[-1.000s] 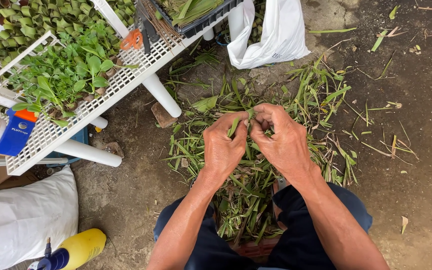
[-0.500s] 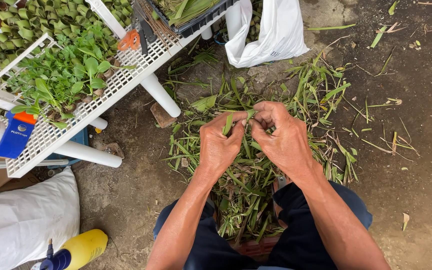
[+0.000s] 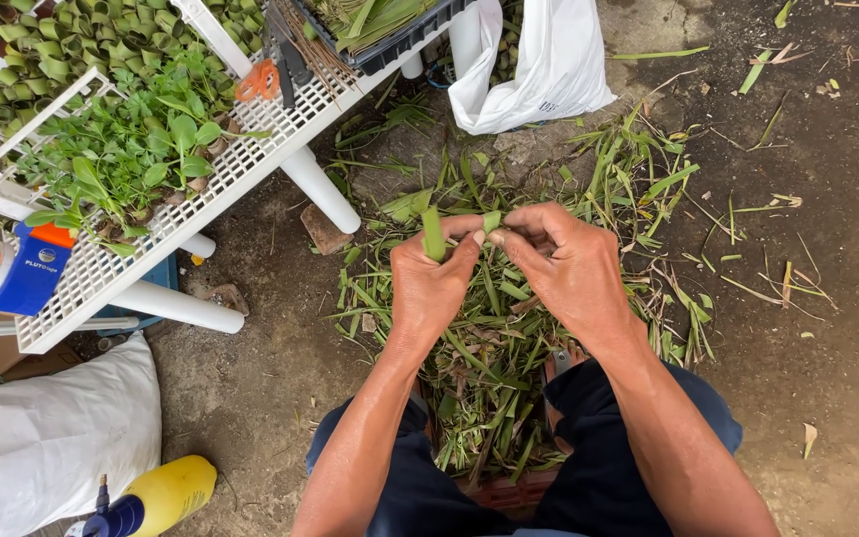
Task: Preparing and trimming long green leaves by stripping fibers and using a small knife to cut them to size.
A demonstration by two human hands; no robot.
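Observation:
My left hand (image 3: 431, 286) and my right hand (image 3: 564, 264) meet over a heap of cut green leaf strips (image 3: 494, 368) on the ground between my knees. Both pinch one short green leaf strip (image 3: 433, 233); its one end stands up from my left thumb, and the other end shows by my right fingertips. My fingers hide the middle of the strip.
A white mesh rack (image 3: 211, 189) at upper left carries seedlings (image 3: 121, 159) in rolled leaf cups, orange-handled scissors (image 3: 262, 78) and a tape dispenser (image 3: 12, 273). A white plastic bag (image 3: 539, 65) hangs behind the heap. A white sack (image 3: 47, 447) and a yellow spray bottle (image 3: 156, 495) lie at lower left.
My hands have stayed together over the heap, working the strip; its upright end now sticks up more clearly from my left hand. The view has shifted slightly.

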